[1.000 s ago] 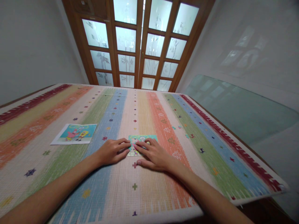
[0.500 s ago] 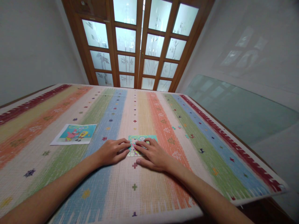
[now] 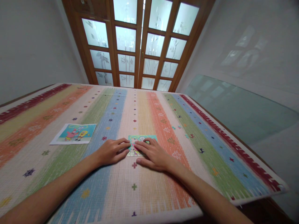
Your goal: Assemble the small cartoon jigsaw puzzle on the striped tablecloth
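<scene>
A small jigsaw puzzle (image 3: 132, 152) lies flat on the tablecloth in front of me, teal along its top, with a cartoon picture. My left hand (image 3: 113, 151) rests at the puzzle's left edge, fingers slightly bent and apart, gripping nothing visible. Lying over the puzzle's middle and right part is my right hand (image 3: 153, 155), its fingers spread and its thumb on the cloth just below. Much of the picture is hidden under the right hand. A printed sheet (image 3: 76, 134) with cartoon figures on a teal background lies to the left.
Three small teal and pink pieces, including a teal piece (image 3: 187, 136), lie on the cloth to the right. The striped tablecloth (image 3: 130, 193) covers the large table. Beyond its far edge are wooden doors (image 3: 139, 46) with frosted panes; a glass panel (image 3: 233, 102) stands at the right.
My right hand's fingers have shifted very slightly on the puzzle. The left hand, puzzle and sheet stay where they were.
</scene>
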Available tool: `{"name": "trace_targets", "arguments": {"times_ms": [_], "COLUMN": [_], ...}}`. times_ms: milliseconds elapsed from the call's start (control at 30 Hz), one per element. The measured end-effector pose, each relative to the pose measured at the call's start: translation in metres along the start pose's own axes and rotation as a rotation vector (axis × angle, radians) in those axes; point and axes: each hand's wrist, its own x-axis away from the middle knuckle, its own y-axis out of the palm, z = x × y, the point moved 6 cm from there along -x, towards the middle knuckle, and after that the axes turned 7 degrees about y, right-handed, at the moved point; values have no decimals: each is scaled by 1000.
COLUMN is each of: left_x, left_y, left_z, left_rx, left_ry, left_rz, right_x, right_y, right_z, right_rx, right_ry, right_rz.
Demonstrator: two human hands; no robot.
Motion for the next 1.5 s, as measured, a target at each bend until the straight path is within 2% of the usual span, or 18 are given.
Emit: {"name": "trace_targets", "arguments": {"times_ms": [133,267,467,1067,1500], "left_x": [0,-1,0,-1,-1], "left_y": [0,-1,0,-1,0], "left_z": [0,0,0,1,0], "left_rx": [3,-5,-6,-58,-29], "left_ry": [-1,6,4,26,8], "left_rz": [-4,-3,-9,-6,-14], "right_x": [0,1,4,4,3], "right_y": [-6,-7,0,0,-7], "right_z": [5,7,4,1,8], "right_rx": [-59,-5,41,-23,-15], "right_ry": [53,36,-22,38,-5], "right_rz": [32,60,31,-41,25]}}
